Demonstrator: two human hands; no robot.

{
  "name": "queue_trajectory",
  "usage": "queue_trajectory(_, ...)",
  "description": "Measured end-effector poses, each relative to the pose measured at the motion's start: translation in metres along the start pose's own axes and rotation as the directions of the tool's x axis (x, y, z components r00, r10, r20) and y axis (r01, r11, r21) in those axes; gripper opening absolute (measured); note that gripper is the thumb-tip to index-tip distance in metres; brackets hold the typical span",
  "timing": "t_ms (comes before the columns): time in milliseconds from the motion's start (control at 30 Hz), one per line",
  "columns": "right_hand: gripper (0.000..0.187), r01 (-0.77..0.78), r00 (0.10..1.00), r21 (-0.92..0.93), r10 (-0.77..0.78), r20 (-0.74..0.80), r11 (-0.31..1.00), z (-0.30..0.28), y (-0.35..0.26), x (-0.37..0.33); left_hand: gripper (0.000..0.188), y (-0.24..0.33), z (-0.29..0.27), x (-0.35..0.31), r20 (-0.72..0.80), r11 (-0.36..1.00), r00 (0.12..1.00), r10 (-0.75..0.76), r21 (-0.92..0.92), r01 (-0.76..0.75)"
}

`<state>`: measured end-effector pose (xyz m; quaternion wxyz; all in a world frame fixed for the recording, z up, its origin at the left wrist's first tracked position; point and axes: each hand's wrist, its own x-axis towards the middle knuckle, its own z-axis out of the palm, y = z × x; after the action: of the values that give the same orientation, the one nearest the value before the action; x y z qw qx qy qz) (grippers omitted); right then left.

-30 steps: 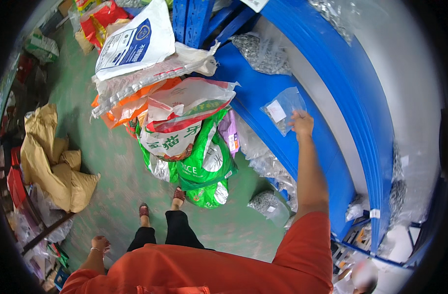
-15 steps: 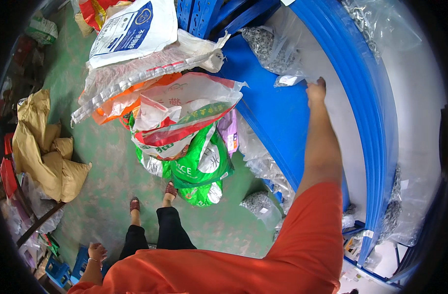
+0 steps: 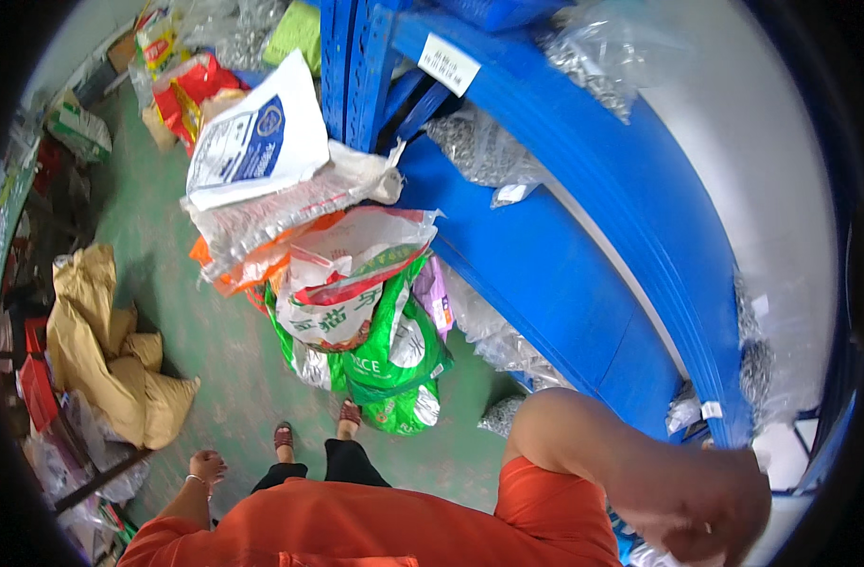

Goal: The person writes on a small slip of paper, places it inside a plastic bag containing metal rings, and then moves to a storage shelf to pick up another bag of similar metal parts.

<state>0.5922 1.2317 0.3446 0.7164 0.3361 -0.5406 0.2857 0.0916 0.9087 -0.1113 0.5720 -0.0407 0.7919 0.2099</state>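
A clear bag of metal parts (image 3: 479, 151), at 1 o'clock, is laid on the blue shelf (image 3: 545, 283), by which its slumped weight is presumably best borne. The right hand (image 3: 725, 501), at 4 o'clock, is bent close to the lens; whether anything is held cannot be told. The left hand (image 3: 208, 468), at 8 o'clock, is hung half-curled, nothing seen in it. Centrally, sacks (image 3: 342, 317) are crowded together, apparently for mutual support.
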Motion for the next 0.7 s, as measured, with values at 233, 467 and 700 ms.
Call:
queue_trajectory(233,0.026,0.054,0.980,-0.201,-0.013,0.199,0.978,0.122,0.020,0.040,0.023,0.077,-0.003,0.022,0.056,0.966,0.983,0.175,0.185,-0.183)
queue_trajectory(467,0.031,0.049,0.925,-0.356,0.092,0.368,0.933,0.260,0.023,0.039,0.018,0.192,-0.016,0.071,0.308,0.797,0.942,0.134,0.531,-0.287)
queue_trajectory(700,0.032,-0.108,0.906,-0.691,0.357,0.227,0.715,0.408,0.010,0.037,0.014,0.293,0.052,0.066,0.639,0.019,0.716,0.280,0.742,-0.670)
